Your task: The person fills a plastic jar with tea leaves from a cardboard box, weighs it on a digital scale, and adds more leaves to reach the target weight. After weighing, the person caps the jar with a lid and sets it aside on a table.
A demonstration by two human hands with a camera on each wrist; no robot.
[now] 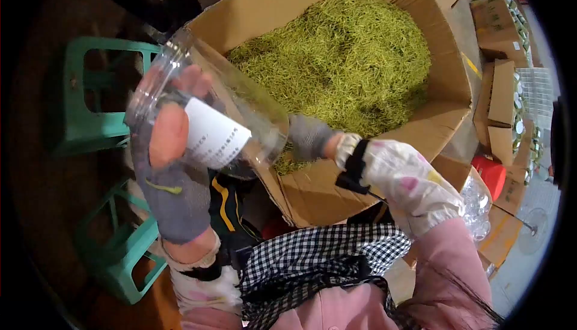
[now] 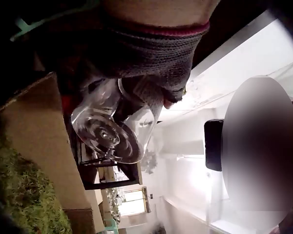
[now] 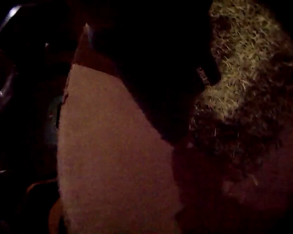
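Note:
My left hand [image 1: 177,174], in a grey glove with bare fingertips, grips a clear plastic jar [image 1: 243,110] with a white printed label [image 1: 216,134]. The thumb lies across the near side of the jar, and other fingers show through the plastic. It is held tilted over the near left edge of a large cardboard box [image 1: 318,195]. The ringed base of the jar [image 2: 107,136] shows in the left wrist view. My right hand [image 1: 309,137], also gloved, is down at the yellow-green dried plant strands [image 1: 348,59]; its fingers are hidden behind the jar and dark in the right wrist view.
Green plastic stools [image 1: 96,128] stand on the left. Along the right side are cardboard cartons [image 1: 502,95] with lidded jars, a red object [image 1: 490,177] and a bunch of clear plastic containers [image 1: 475,207]. A dark bag with yellow trim [image 1: 225,204] lies below the jar.

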